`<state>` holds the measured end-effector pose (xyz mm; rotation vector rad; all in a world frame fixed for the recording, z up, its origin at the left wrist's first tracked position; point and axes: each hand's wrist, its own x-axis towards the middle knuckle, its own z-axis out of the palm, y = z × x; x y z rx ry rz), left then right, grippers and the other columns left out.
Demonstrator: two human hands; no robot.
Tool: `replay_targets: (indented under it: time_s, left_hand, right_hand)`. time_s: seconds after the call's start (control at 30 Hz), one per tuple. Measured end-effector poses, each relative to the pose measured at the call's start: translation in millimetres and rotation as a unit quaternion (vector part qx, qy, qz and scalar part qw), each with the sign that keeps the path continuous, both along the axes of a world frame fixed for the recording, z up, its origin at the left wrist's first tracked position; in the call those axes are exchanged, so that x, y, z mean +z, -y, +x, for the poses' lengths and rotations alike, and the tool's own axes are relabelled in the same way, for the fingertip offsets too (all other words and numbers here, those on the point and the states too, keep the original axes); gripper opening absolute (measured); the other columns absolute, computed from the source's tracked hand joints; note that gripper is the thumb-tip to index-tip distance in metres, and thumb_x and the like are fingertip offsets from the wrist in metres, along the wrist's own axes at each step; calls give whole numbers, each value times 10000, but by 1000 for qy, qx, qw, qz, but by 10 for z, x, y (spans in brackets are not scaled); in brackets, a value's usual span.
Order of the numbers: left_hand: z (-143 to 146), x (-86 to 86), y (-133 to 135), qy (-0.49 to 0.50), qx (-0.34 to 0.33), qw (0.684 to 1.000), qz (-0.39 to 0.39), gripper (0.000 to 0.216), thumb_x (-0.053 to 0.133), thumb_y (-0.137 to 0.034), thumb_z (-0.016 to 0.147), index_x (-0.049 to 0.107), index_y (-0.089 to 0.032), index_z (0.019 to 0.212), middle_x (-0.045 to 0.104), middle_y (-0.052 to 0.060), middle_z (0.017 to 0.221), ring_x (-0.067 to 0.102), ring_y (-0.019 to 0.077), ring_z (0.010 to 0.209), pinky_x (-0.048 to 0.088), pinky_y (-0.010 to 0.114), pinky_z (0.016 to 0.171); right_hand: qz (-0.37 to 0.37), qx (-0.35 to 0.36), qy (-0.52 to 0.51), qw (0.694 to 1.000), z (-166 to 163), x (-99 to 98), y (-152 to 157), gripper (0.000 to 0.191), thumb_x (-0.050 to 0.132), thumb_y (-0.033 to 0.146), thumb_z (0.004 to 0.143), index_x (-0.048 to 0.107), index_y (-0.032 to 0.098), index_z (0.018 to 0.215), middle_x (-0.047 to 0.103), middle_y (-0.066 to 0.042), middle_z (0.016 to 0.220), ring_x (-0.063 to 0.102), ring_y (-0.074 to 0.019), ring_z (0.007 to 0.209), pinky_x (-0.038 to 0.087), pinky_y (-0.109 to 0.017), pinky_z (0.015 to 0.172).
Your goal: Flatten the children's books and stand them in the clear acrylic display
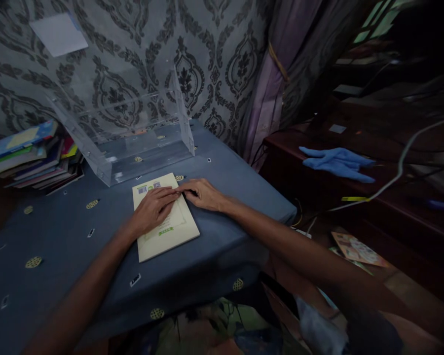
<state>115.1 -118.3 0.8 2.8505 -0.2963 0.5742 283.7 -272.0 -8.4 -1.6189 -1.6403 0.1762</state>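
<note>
A thin cream-coloured book [185,231] with a barcode and green print lies on the blue cloth near the table's front edge. My left hand [156,209] rests flat across its cover, fingers stretched towards the right edge. At that edge, my right hand [203,194] reaches in from the right, and its extended index finger meets my left fingertips. Its thumb is bent below, with a gap between thumb and index finger. Nothing shows in either hand, though the contact point between the fingertips is too small to make out.
Behind the book stands a clear plastic rack [107,172] against the patterned wall. A stack of books [40,162] sits at the left. On the dark red cabinet [281,143] to the right lie a blue glove [336,161] and a white cable [399,165].
</note>
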Motion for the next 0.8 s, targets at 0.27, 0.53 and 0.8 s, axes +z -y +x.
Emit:
replay_targets:
  time_s: [0.27, 0.53, 0.8]
  left_hand:
    - [-78, 3, 130, 2, -18, 1000, 3, 341, 449, -242, 1018, 678, -198, 1267, 699, 108, 1276, 615, 273, 1248, 512, 511, 1024]
    - [-224, 70, 362, -22, -38, 999, -1, 344, 456, -225, 1023, 646, -218, 1310, 681, 98, 1306, 597, 279, 1260, 502, 522, 1022]
    - [-428, 131, 618, -44, -55, 997, 2, 350, 432, -207, 1031, 621, -214, 1327, 655, 114, 1329, 564, 286, 1294, 489, 525, 1022]
  right_hand:
    - [-11, -12, -32, 999, -138, 21, 234, 396, 494, 74, 874, 746, 190, 1157, 750, -44, 936, 614, -126, 701, 473, -250, 720]
    - [-17, 2, -50, 999, -272, 27, 526, 394, 493, 83, 883, 738, 195, 1171, 746, -55, 956, 660, -157, 820, 489, -273, 771]
    - [9, 32, -48, 998, -418, 8, 804, 412, 470, 69, 888, 720, 213, 1183, 732, -44, 943, 654, -158, 856, 505, -286, 765]
